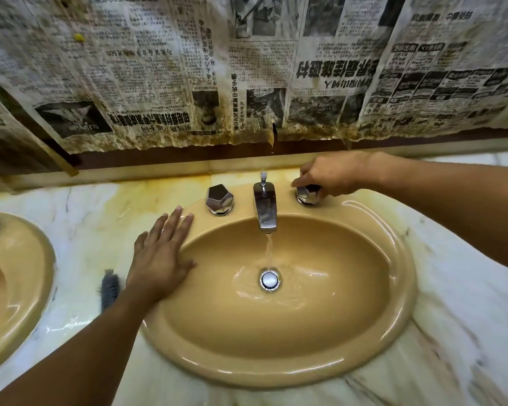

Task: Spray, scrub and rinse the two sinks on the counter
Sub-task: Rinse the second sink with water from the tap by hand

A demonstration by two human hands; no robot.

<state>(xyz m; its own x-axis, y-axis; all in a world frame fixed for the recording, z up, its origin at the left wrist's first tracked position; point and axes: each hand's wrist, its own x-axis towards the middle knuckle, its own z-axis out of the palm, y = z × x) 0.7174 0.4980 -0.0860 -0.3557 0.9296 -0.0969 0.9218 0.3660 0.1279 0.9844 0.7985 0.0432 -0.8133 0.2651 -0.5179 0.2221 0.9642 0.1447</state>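
Starting at the far left edge with the left sink (27,288), tan, cut off by the frame, sunk into the white marble counter (85,215), with bits of chrome fitting just showing at the border. Just right of it, lying on the counter between the two basins, a grey brush (109,290), only its bristles showing, the rest hidden behind the left forearm.

Next, the left hand (159,259), palm down, pressed flat on the left rim of the right sink (276,373). Fingers (173,221) straight and slightly spread, reaching toward the back of the rim, thumb lying at the bowl's inner edge, holding nothing.

Filling the middle of the view, the right sink: oval, tan, glossy, wet inside. At its back rim, from left to right, a faceted chrome left knob (219,199), untouched, then the chrome spout (265,208). Falling from the spout, a thin stream of water (269,247), landing just above the chrome drain stopper (269,279) and spreading in a shallow sheet around it.

Farther right, the right knob (308,194), gripped from above by the right hand (335,174), fingers (301,180) curled down round the knob, forearm crossing in from the right edge over the counter.

Behind everything, running the whole width of the wall, stained newspaper (247,68), brown and ragged along its lower edge. Yellowish staining on the counter behind the knobs.
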